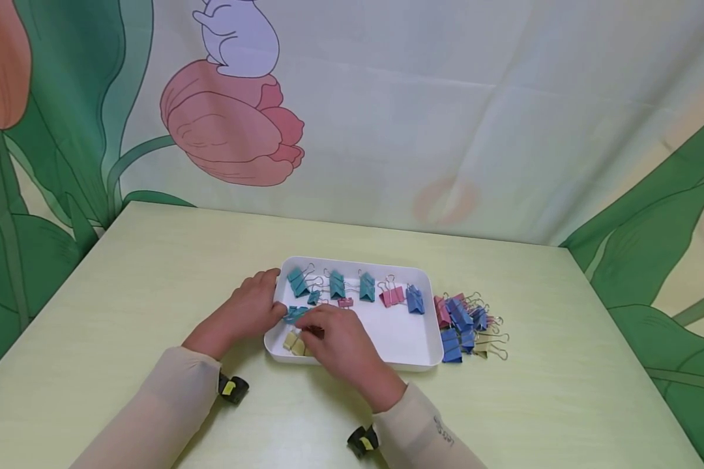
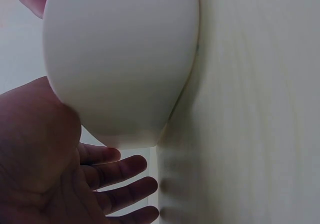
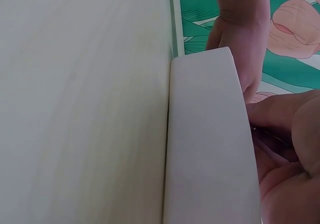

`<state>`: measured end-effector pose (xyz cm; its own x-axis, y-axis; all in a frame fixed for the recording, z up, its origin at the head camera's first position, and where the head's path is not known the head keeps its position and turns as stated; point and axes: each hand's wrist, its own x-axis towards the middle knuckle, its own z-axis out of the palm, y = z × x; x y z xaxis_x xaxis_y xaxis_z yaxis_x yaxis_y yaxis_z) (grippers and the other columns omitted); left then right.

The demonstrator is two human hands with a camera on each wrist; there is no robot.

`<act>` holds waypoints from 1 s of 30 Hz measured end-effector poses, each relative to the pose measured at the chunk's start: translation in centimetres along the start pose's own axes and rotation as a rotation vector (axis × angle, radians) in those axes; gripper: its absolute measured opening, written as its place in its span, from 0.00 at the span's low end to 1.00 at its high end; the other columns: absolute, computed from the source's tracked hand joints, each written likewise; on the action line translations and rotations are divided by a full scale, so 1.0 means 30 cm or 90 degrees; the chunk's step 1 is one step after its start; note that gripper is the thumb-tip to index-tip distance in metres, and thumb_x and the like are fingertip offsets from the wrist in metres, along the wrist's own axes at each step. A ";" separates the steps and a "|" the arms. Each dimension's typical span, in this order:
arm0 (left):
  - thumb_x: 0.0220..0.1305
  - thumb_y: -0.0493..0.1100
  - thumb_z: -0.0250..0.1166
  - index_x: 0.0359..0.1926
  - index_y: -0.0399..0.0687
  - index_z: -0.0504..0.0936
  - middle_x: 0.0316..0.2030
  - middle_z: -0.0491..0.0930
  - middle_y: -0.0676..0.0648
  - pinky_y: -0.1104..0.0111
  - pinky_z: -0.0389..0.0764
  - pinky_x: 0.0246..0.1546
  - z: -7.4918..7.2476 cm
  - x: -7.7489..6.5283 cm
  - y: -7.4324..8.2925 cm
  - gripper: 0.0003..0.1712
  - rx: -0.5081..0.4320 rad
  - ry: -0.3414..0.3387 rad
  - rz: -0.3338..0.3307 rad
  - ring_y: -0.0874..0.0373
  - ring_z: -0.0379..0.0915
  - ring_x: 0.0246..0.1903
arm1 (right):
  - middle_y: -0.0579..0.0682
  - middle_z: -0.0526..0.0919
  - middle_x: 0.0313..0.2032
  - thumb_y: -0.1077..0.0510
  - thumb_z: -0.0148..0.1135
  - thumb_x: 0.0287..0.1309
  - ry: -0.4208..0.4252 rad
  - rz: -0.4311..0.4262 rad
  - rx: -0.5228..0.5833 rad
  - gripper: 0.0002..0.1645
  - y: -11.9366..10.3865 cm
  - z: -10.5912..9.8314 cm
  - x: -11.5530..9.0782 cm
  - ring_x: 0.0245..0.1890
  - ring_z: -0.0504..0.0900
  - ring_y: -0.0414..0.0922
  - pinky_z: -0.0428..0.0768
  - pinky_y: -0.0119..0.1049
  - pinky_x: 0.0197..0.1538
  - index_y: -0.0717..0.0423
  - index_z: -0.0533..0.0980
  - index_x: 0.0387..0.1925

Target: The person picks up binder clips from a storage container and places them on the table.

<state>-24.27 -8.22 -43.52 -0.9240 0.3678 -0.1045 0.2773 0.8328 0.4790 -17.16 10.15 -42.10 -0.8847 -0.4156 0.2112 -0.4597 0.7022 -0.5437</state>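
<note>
A white tray [image 1: 407,339] lies on the table with binder clips in it. Three larger teal binder clips [image 1: 337,285] line its back, with a pink one [image 1: 392,296] and a blue one [image 1: 414,299] to their right. My left hand [image 1: 252,305] grips the tray's left end, thumb over the rim and fingers outside the back corner. Over the front left part, my right hand [image 1: 343,342] has its fingers curled and pinches a small binder clip, mostly hidden; a glint shows between the fingers in the right wrist view. Yellow clips [image 1: 294,343] and a light-blue clip [image 1: 296,314] lie beside its fingertips.
A heap of blue, pink and yellow binder clips [image 1: 460,316] lies against the tray's right side. A small teal clip [image 1: 313,298] and a small pink clip [image 1: 345,303] sit mid-tray. A printed cloth [image 1: 387,130] hangs behind the table [image 1: 563,378].
</note>
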 end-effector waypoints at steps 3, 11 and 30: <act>0.62 0.42 0.55 0.69 0.26 0.54 0.65 0.63 0.29 0.44 0.63 0.64 0.002 0.002 -0.002 0.39 -0.001 0.001 0.000 0.37 0.63 0.60 | 0.46 0.87 0.38 0.59 0.64 0.59 0.002 0.008 -0.004 0.09 -0.002 -0.003 -0.001 0.37 0.82 0.37 0.78 0.26 0.43 0.54 0.85 0.40; 0.62 0.42 0.54 0.68 0.25 0.55 0.64 0.63 0.29 0.44 0.63 0.64 0.006 0.007 -0.005 0.38 0.000 0.006 0.006 0.36 0.64 0.60 | 0.45 0.88 0.37 0.60 0.63 0.60 0.018 -0.018 -0.038 0.09 0.002 -0.005 -0.005 0.39 0.84 0.38 0.79 0.28 0.45 0.53 0.86 0.39; 0.63 0.44 0.53 0.71 0.29 0.51 0.69 0.58 0.31 0.44 0.58 0.68 0.010 0.009 0.000 0.40 -0.012 -0.018 -0.035 0.37 0.59 0.65 | 0.46 0.87 0.39 0.62 0.65 0.57 0.125 0.010 -0.017 0.08 0.008 -0.162 -0.029 0.40 0.85 0.41 0.82 0.32 0.42 0.53 0.86 0.38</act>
<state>-24.43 -8.00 -43.82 -0.9298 0.3335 -0.1558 0.2213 0.8446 0.4876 -16.87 13.49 -38.46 -0.8888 -0.2851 0.3588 -0.4450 0.7241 -0.5270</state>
